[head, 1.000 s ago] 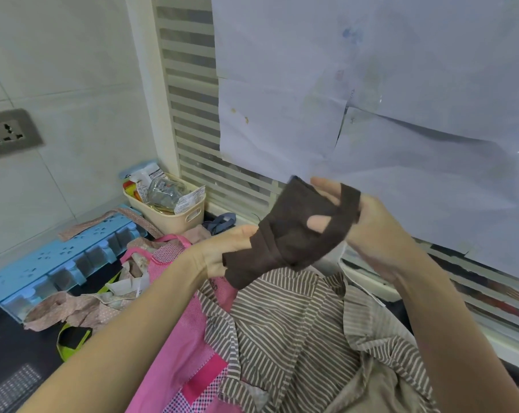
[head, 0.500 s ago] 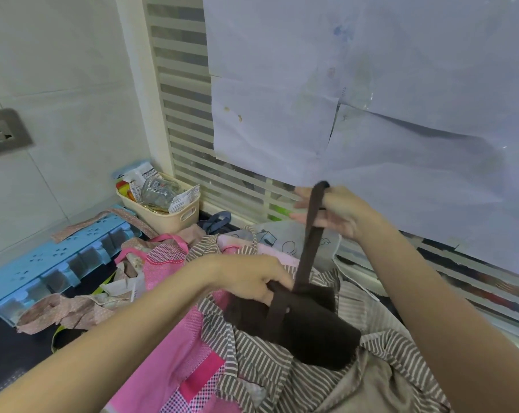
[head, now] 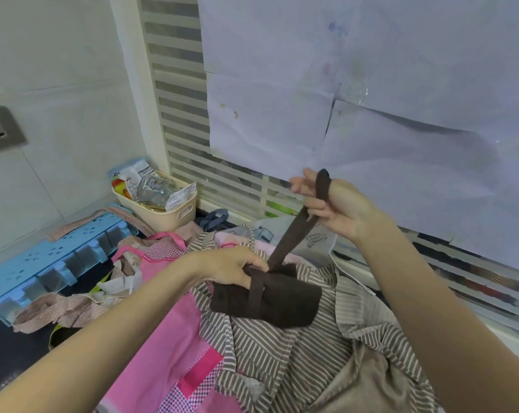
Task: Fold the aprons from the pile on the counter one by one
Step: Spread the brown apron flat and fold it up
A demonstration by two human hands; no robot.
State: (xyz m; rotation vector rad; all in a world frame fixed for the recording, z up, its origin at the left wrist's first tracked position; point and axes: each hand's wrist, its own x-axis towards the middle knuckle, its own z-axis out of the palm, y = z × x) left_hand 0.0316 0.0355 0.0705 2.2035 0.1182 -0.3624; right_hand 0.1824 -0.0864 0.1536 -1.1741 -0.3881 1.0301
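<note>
from the head camera, the brown apron (head: 277, 302) is now a small folded bundle. a second ago it was up in the air between both hands; now it has come down and rests on the striped apron (head: 282, 362) on top of the pile.

the left hand (head: 235, 268) has its fingers curled on the near end of the bundle and holds it down. the right hand (head: 332, 204) is higher up, near the window blind (head: 177, 120), and its fingers pinch the brown strap (head: 294, 236). the strap now runs tight from that hand down to the bundle, and one loop of it already goes around the bundle.

so it looks like this apron is folded and is being tied up with its own strap. i think more winding comes next.

the pink apron (head: 168, 347) and the others are still loose in the pile on the table, not folded yet. a blue rack (head: 43, 263) and a cream basket (head: 168, 216) sit behind.
</note>
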